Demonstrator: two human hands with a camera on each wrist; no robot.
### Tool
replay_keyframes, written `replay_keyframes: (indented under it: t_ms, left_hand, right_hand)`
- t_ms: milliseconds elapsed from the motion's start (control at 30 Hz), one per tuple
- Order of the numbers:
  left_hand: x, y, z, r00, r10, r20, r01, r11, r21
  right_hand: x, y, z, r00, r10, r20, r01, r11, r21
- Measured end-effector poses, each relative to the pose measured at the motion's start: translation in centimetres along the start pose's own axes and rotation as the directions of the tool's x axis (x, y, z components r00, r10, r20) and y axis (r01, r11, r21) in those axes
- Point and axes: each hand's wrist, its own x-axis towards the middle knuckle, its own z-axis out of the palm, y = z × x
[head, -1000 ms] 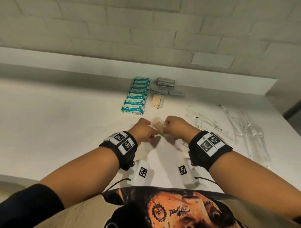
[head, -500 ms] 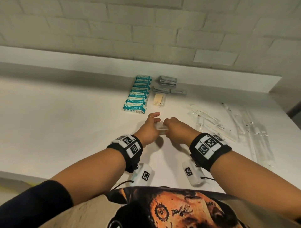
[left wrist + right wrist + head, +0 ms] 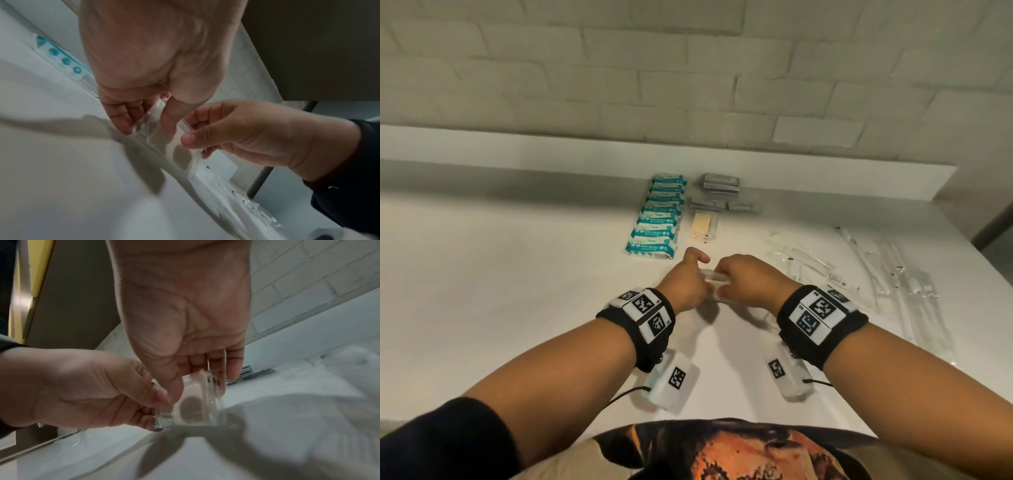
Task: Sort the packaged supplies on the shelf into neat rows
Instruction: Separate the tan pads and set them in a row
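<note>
A small clear packet with a beige pad inside hangs just above the white shelf, held from both sides. My left hand pinches its left edge between thumb and fingers. My right hand grips its right end, with the thumb in front of the packet. Further back lie a row of teal wipe packs, a few grey sachets and one more beige packet.
Loose clear packets with combs and long thin items lie scattered on the right of the shelf. A raised ledge and a brick wall close off the back. The shelf ends at the right edge.
Both hands have kept hold of the packet and drawn closer together around it. It now shows less of its flat face, and my left thumb has lifted.
</note>
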Motion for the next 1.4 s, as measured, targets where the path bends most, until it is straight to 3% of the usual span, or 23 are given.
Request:
replay_keyframes:
  t_ms: [133,233,333,467,533,667,767,1000,1167,1267,1333,1400]
  left_hand:
    - [2.3,1.7,-0.3,0.997,0.057,0.054,-0.063,0.992,0.108]
    - [4.7,3.2,-1.1,0.997,0.078,-0.029,-0.074,0.991,0.107]
    - [7.7,4.5,-2.6,0.983,0.151,-0.106,-0.111,0.942,0.316]
    - [10.7,5.8,-4.0,0.988,0.153,-0.003,-0.122,0.799,0.588]
    - [12.0,6.0,-4.0,0.991,0.126,0.042,-0.120,0.718,0.686]
    - [13.7,5.3,-3.6,0.988,0.064,0.138,-0.149,0.574,0.805]
    - [14.2,4.6,-3.4,0.985,0.086,0.147,-0.170,0.548,0.819]
    - [14.5,4.0,-3.2,0.987,0.113,0.118,-0.162,0.591,0.790]
    - [13.8,4.4,-3.5,0.988,0.104,0.118,-0.157,0.606,0.780]
    - [12.8,5.0,-3.8,0.989,0.130,0.068,-0.138,0.670,0.730]
    - [12.2,5.5,-4.2,0.987,0.162,0.004,-0.126,0.752,0.647]
    - [11.3,6.0,-4.5,0.982,0.191,-0.012,-0.150,0.805,0.575]
  right_hand:
    - [1.6,1.6,-1.6,0.991,0.121,0.051,-0.125,0.988,0.091]
    - [3.4,3.9,-2.7,0.969,0.239,0.064,-0.247,0.935,0.255]
    - [5.7,6.0,-3.1,0.906,0.406,0.117,-0.405,0.755,0.517]
    - [9.4,7.2,-3.5,0.780,0.573,0.252,-0.534,0.400,0.745]
    - [11.1,7.6,-3.6,0.750,0.594,0.292,-0.563,0.340,0.753]
    - [13.4,7.7,-3.6,0.723,0.617,0.311,-0.605,0.348,0.716]
    - [14.3,7.6,-3.0,0.720,0.611,0.329,-0.600,0.309,0.738]
    - [14.7,7.2,-3.2,0.739,0.636,0.222,-0.544,0.368,0.754]
    - [14.4,6.8,-3.5,0.809,0.573,0.133,-0.531,0.615,0.583]
    - [13.8,6.7,-3.5,0.799,0.601,0.014,-0.530,0.692,0.490]
    - [12.6,7.1,-4.4,0.830,0.557,-0.035,-0.439,0.690,0.575]
    - [9.9,7.8,-6.1,0.854,0.515,-0.070,-0.397,0.734,0.551]
